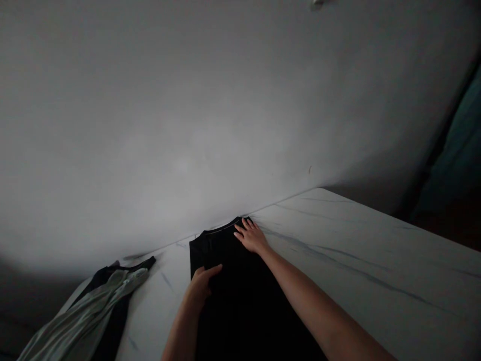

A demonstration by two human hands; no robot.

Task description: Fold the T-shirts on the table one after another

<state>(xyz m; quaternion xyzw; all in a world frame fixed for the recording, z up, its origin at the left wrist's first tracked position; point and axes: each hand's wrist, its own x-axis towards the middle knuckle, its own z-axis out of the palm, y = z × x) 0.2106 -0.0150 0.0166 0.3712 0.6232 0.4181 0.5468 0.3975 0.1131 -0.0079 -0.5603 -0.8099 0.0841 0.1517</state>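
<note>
A black garment lies spread on a white marbled table, its neckline toward the wall. My right hand rests flat near the upper right corner of the garment, fingers apart. Lower down, at the garment's left side, is my left hand, with one digit stretched out to the right over the black cloth. Its other fingers are partly hidden, and I see nothing held in it. The lower part of the garment runs out of view between my forearms.
The white table with grey veins meets a pale wall at its back edge. To the left lie a pale grey-green garment and dark cloth. Blue-green fabric hangs at the far right, in shadow.
</note>
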